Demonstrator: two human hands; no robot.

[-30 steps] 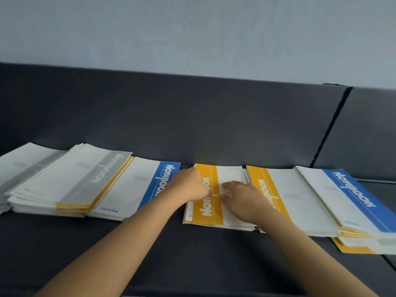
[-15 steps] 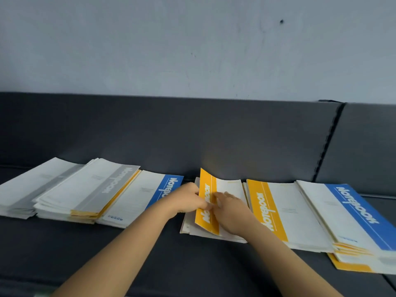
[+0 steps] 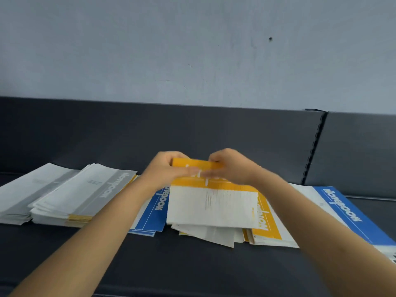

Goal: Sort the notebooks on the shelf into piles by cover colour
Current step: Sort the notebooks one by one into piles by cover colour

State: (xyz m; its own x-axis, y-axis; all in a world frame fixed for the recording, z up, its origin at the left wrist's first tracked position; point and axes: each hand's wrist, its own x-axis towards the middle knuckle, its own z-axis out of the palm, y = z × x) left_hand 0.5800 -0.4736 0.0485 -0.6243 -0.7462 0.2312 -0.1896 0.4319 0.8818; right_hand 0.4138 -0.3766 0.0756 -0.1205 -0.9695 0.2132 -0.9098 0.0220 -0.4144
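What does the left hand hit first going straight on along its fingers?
Probably the right hand: the left hand and it grip the raised yellow notebook, fingertips nearly meeting across its cover.

A yellow-banded notebook (image 3: 212,206) hangs lifted, its yellow edge pinched in the fingers (image 3: 182,171) of both hands. Grey piles (image 3: 85,196) lie left of them, a yellow pile (image 3: 265,224) below, a blue pile (image 3: 342,211) right.

White cover with yellow band: the raised notebook (image 3: 212,206). White with grey band: the far-left pile (image 3: 23,196). White with blue band, white lettering: the right-end notebook (image 3: 342,209). Dark grey: the shelf (image 3: 192,264).
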